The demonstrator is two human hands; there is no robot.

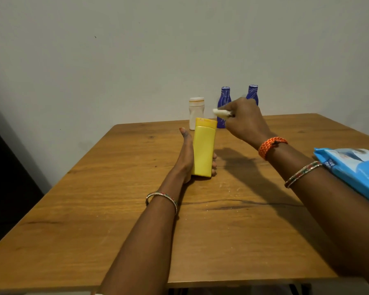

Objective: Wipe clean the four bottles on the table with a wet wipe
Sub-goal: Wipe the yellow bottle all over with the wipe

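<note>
The yellow bottle stands upright mid-table, gripped low by the left hand, while the right hand pinches a folded wet wipe just above its cap, before the white bottle and two blue bottles

You have four bottles on the wooden table: one yellow bottle near its middle, one white bottle just behind the yellow one, and two blue bottles, the nearer blue bottle right of the white one and the farther blue bottle right again. You also have one wet wipe above and right of the yellow bottle's cap, and one blue wipe packet at the table's right edge. Count two hands, three bangles and one orange wristband.
</note>
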